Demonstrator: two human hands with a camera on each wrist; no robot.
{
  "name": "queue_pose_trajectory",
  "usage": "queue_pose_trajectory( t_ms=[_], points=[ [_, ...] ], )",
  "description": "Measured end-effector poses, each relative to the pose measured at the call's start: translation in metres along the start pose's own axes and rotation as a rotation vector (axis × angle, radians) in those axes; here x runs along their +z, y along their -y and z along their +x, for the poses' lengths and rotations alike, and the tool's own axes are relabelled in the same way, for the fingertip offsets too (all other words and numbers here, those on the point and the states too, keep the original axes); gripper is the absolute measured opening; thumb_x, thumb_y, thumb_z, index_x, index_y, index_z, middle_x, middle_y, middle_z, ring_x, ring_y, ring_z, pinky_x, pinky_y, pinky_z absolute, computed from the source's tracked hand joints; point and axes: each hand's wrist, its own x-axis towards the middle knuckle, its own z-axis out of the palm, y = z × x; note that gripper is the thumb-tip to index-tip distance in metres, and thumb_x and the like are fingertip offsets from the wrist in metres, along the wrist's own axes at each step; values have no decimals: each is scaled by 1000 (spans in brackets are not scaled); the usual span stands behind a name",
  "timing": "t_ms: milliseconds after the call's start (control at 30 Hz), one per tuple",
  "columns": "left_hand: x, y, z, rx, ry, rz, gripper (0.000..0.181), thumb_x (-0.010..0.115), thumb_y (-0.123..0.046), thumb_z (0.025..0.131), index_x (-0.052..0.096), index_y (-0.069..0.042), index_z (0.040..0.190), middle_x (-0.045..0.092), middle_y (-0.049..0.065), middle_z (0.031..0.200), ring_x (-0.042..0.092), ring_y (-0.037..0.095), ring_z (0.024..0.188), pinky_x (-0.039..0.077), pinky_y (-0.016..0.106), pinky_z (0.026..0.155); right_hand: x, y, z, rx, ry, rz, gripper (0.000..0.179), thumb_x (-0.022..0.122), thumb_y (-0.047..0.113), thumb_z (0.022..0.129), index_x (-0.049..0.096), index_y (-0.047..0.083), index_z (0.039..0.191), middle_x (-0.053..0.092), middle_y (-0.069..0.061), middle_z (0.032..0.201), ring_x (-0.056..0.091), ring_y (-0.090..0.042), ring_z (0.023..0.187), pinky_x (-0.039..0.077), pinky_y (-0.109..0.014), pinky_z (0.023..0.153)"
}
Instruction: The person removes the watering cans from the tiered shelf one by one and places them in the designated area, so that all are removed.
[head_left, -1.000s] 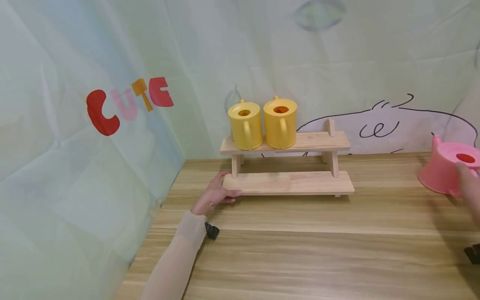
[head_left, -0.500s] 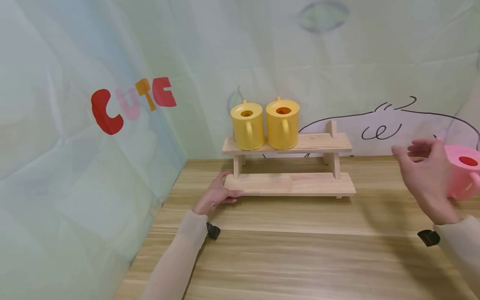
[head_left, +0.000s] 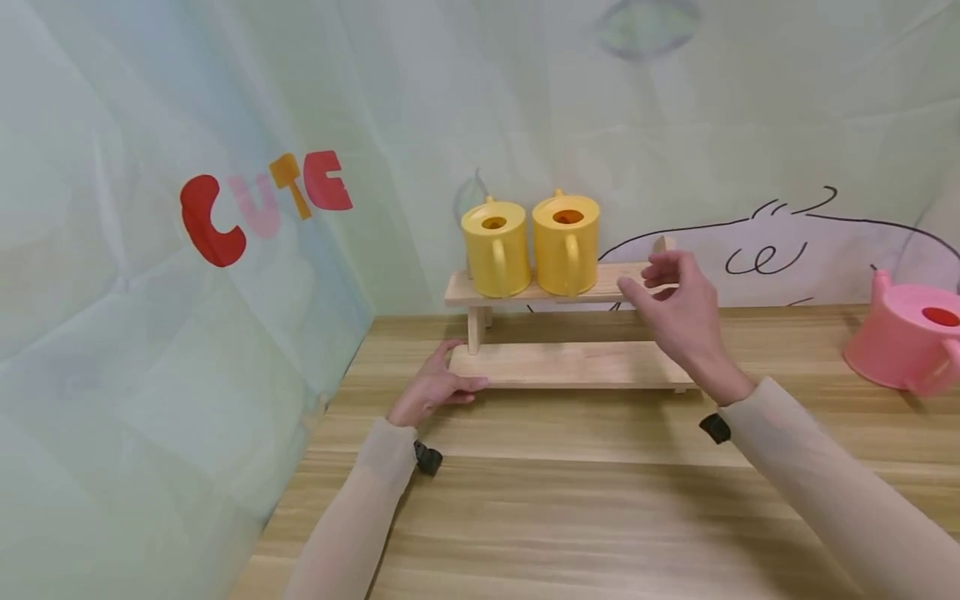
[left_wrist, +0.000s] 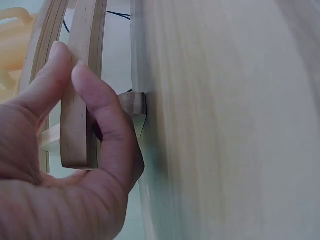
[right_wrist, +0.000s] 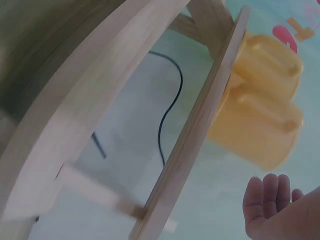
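A two-tier wooden shelf (head_left: 540,365) stands on the table. My left hand (head_left: 433,390) grips the left end of its lower board, and in the left wrist view the thumb and fingers curl round the board (left_wrist: 82,115). Two yellow watering cans sit side by side on the upper board: the left one (head_left: 487,258) and the right one (head_left: 555,250). My right hand (head_left: 684,312) is in front of the upper board's right end, fingers loosely bent around nothing. In the right wrist view, the right hand (right_wrist: 272,210) is apart from the yellow watering can (right_wrist: 255,127).
A pink watering can (head_left: 892,342) stands on the table (head_left: 570,517) at the right. Behind the shelf hangs a pale cloth backdrop (head_left: 420,100) with coloured letters and line drawings.
My right hand has left the pink watering can and moved left to the shelf's right end. The pink can stays on the table. My left hand keeps its grip on the lower board.
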Motion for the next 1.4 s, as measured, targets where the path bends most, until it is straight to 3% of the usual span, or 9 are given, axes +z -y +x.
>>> queue_pose_trajectory(
  t_ms=[267,600,933,1067,1233,1400],
  points=[
    [6,-5,2,3,26,-12,99,81,4,95,23,-17,172,63,22,121,72,12,77,64,19,64,38,15,20,-2,104,84,49,78,31,102,60,-2,134,69,-17,121,63,-21,107,52,-12,84],
    [9,-7,4,-2,26,-25,97,81,4,95,25,-19,170,65,22,122,73,13,78,64,20,64,59,20,38,21,114,74,52,76,34,102,59,-3,135,69,-20,128,65,-34,116,54,-35,98],
    [6,-6,3,-12,13,-34,98,81,5,95,24,-19,171,62,26,130,73,14,78,63,20,63,76,22,47,25,75,88,35,71,29,104,71,-2,120,75,-18,110,66,-25,97,54,-23,79],
    [5,-5,1,-22,4,-41,98,80,6,95,25,-20,171,59,27,133,72,13,77,63,20,63,81,23,51,51,118,214,30,67,25,107,75,-3,112,76,-5,91,69,-13,84,61,-17,75],
    [4,-5,-2,-32,2,-45,97,80,6,95,24,-21,170,61,26,130,72,12,76,63,19,62,84,20,56,107,211,438,31,60,19,112,70,-9,105,71,8,76,71,-6,75,67,-20,77],
    [2,-5,-3,-32,-4,-41,97,79,7,95,24,-20,170,60,27,132,72,12,76,63,19,62,84,21,58,138,225,485,32,56,20,113,68,-6,99,68,9,74,66,-6,72,65,-18,73]
  ],
)
